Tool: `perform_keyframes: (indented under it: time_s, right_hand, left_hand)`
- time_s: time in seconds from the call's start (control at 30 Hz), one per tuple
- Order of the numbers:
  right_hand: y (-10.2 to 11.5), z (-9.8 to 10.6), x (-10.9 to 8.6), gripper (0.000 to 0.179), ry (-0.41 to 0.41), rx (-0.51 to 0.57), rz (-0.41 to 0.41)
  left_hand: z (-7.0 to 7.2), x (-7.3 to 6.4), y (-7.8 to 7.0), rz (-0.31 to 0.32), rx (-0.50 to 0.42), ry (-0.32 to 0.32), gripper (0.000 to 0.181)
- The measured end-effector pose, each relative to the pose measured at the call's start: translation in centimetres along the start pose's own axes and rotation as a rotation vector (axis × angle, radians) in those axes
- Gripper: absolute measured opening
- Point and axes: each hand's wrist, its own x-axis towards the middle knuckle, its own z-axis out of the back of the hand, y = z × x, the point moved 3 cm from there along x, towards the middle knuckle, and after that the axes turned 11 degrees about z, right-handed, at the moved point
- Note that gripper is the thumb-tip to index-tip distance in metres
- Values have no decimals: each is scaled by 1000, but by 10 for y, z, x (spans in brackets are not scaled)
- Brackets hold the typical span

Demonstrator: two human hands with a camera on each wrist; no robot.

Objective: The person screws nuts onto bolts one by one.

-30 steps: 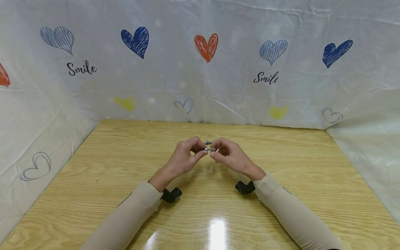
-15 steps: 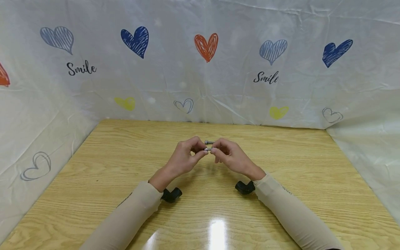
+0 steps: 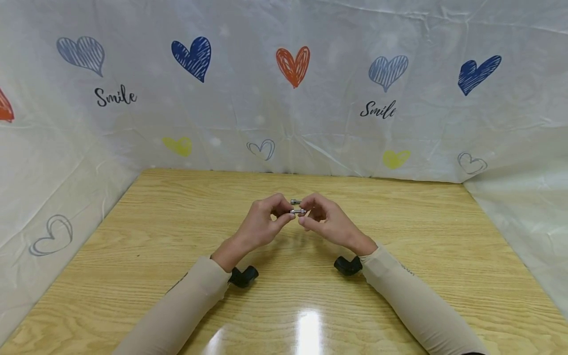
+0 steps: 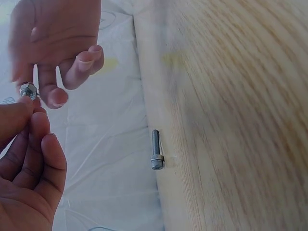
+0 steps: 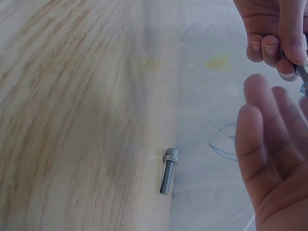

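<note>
My left hand (image 3: 262, 222) pinches a small metal bolt (image 3: 297, 211) between thumb and fingertips, its shank pointing right. A hex nut (image 4: 29, 90) sits on the bolt near its free end. Around that end hovers my right hand (image 3: 333, 223), thumb and index finger apart. Its index finger lies close to the nut; whether it touches cannot be told. A second bolt (image 4: 156, 149) lies on the table just beyond the hands, with a ring or nut (image 5: 170, 158) next to its head. The left fingers cover the held bolt's other end.
The wood-grain table (image 3: 177, 212) runs back to a white cloth (image 3: 239, 98) printed with hearts and "Smile". More cloth hangs at both sides. Black curved pieces (image 3: 244, 277) stick out at both wrists.
Half a second ago my right thumb and index finger closed over the nut end; now they have parted and the nut shows. My left hand has kept its place.
</note>
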Motion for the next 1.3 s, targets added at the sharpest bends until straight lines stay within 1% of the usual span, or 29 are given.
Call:
perform_keyframes:
  time_s: [0.13,0.3,0.5,0.57,0.73,0.8,0.9,1.13,1.3]
  right_hand:
    - [0,-1,1,19,-5,15,24]
    - [3,0,0,12,7,-39,16]
    - [6,0,1,21,23,-97,36]
    - [6,0,1,22,22,-106,30]
    - [5,0,0,14,16,-85,-5]
    - [4,-1,0,16,14,-64,-13]
    - [4,-1,0,18,12,-43,-5]
    - [5,-2,0,10,19,-61,8]
    - [6,-1,0,20,31,-88,16]
  left_hand:
    - [0,0,0,7,4,4,7]
    - [0,0,1,0,7,8,6]
    - [-1,0,1,-24,3,8,5]
    - [-1,1,1,-24,4,6,6]
    - [-1,1,0,-14,5,1,6]
    - [-1,1,0,-8,1,-2,6]
    - [-1,0,0,-4,-2,-5,7]
    - [-1,0,2,-11,5,9,7]
    - [-2,0,2,-19,-6,9,10]
